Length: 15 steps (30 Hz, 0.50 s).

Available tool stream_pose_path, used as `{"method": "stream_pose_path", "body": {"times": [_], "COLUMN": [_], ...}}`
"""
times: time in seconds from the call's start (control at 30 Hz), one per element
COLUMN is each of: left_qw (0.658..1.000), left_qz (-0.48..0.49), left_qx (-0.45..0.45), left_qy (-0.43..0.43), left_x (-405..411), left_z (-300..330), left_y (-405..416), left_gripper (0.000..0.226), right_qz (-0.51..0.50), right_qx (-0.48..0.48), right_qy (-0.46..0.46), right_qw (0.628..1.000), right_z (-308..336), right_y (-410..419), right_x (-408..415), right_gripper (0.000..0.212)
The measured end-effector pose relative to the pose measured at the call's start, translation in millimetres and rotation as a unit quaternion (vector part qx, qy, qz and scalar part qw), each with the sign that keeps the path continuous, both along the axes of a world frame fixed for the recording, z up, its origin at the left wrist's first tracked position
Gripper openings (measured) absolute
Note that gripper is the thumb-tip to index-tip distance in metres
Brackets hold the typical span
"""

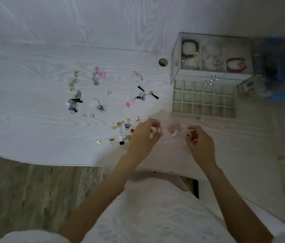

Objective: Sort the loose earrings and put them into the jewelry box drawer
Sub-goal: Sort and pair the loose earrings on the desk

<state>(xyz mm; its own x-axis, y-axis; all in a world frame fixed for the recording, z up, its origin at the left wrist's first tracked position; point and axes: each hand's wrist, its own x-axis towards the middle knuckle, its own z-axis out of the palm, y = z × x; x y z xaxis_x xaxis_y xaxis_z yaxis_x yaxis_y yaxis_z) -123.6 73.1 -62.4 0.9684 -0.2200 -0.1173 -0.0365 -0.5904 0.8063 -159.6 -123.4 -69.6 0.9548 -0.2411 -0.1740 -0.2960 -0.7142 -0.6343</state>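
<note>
Right, jewelry box (pixel 176 74) top w/ bracelets (pixel 235 64), drawer (pixel 204 115) out, compartments bare

White wood-grain desk (pixel 33 102); pink, green, blue, black and gold earrings (pixel 89 95); cream gridded drawer (pixel 204 99); red bracelet (pixel 235 64); grey-green plank floor (pixel 24 199).

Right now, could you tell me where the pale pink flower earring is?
The pale pink flower earring lies on the white table between both hands, nearer than the open drawer.
</note>
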Motion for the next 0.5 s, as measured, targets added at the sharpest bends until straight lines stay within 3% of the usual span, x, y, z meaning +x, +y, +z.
{"method": "stream_pose_path", "body": {"times": [0.1,0.17,0.3,0.5], "left_qw": [0.994,0.990,0.979,0.973], "left_qz": [-0.107,-0.134,-0.121,-0.095], "left_qx": [0.006,0.048,0.163,0.207], "left_qy": [0.017,0.024,0.016,0.027], "left_x": [-4,-1,6,1], "left_z": [-3,-6,-13,-10], "left_y": [-69,-106,-144,-154], "left_gripper": [0.014,0.015,0.022,0.043], "right_qz": [-0.118,-0.139,-0.106,-0.089], "right_qx": [-0.006,0.000,0.010,-0.010], "right_qy": [0.015,0.022,0.023,0.020], "right_qw": [0.993,0.990,0.994,0.996], "right_z": [-5,-9,-12,-13], "right_y": [-53,-70,-81,-97], "right_x": [-10,-7,1,-10], "right_gripper": [0.022,0.023,0.029,0.041]}}
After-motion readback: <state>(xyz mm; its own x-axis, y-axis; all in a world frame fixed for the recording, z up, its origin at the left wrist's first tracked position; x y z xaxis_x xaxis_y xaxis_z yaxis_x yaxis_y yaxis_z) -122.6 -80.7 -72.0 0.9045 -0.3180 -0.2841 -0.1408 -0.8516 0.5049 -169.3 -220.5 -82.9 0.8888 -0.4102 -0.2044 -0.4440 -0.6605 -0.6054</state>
